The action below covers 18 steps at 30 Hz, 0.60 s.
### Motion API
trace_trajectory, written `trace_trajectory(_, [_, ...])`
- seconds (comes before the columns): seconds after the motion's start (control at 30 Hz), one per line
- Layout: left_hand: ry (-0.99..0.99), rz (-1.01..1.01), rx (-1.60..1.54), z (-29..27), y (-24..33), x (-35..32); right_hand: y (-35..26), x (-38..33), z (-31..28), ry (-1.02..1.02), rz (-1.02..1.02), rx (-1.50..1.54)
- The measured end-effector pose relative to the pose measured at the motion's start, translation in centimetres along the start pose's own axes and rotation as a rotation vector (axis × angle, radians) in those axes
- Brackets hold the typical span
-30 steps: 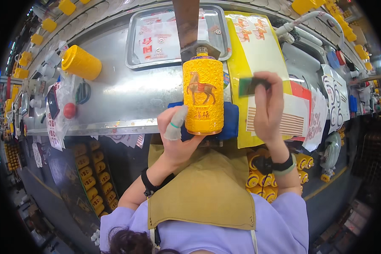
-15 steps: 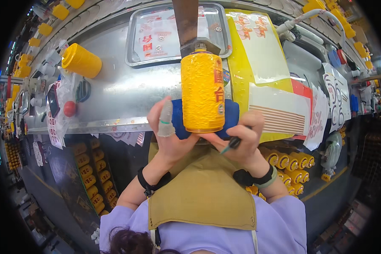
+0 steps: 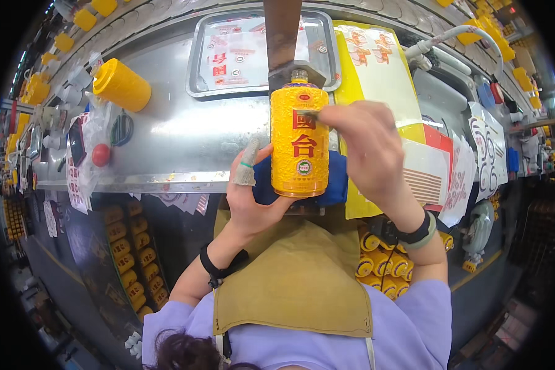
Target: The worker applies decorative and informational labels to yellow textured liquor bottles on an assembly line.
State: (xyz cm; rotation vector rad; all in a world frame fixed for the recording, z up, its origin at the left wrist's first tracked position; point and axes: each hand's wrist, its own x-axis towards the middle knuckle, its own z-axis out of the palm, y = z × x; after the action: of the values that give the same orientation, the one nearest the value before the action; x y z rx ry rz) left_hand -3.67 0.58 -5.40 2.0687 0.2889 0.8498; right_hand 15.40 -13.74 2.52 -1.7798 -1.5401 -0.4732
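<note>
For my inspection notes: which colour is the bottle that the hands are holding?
The bottle is yellow with embossed relief, red characters and a small round emblem; the head view shows it best.

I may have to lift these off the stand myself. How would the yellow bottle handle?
The yellow bottle looks glazed, so probably hard, breakable and heavy for its size. Its embossed surface should aid grip. Tall and round, it would likely tip or roll if released; the left hand steadies its base.

The right hand (image 3: 367, 148) hides the small tool touching the yellow bottle (image 3: 300, 148).
</note>
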Motion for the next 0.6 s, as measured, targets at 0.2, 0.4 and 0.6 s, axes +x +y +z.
trace_trajectory(0.2, [0.013,0.059,-0.016,0.3,-0.4,0.4,-3.8,1.5,0.1,-0.401,-0.087,0.202])
trace_trajectory(0.4, [-0.038,0.083,0.063,0.0,-0.9,0.3,4.3,5.7,1.1,-0.093,-0.071,-0.181])
trace_trajectory(0.6, [-0.073,0.066,-0.016,0.0,-1.5,0.2,-1.5,-0.2,0.3,-0.216,-0.442,0.234])
